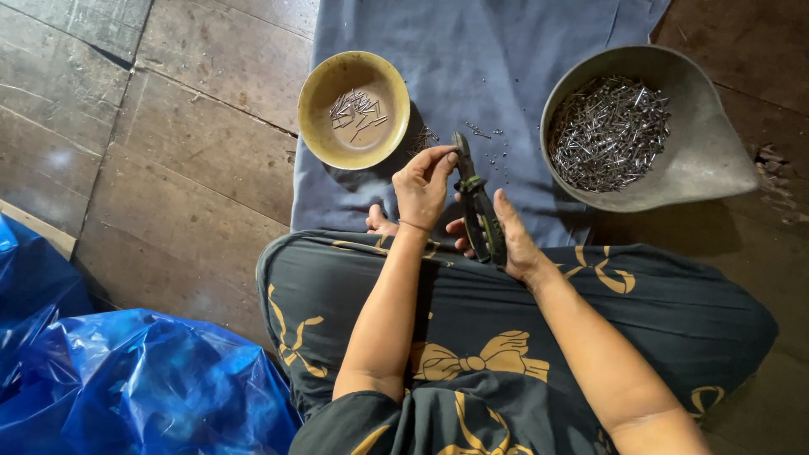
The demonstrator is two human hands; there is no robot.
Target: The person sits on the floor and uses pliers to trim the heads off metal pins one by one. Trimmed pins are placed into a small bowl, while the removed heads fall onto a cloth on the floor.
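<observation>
Black-and-green-handled pliers (pixel 479 211) clenched in right hand (pixel 510 240) over blue-grey cloth (pixel 472 59), left hand (pixel 424 187) pinching at their tip; few cut metal pins in round yellow bowl (pixel 313 126) left of pliers, large heap left in grey metal pan (pixel 716 143) right.

Soft, fairly dim daylight falls on my lap from the far side, brightest on the blue cloth (pixel 472 59) ahead of me. The wooden floor (pixel 168 126) at left carries a pale sheen. The grey metal pan (pixel 716 143) at far right throws a dark shadow toward me, and the yellow bowl (pixel 313 101) a smaller one. Blue plastic sheeting (pixel 143 388) near left shows white glare. Focus is sharp; the edges bend slightly.
</observation>
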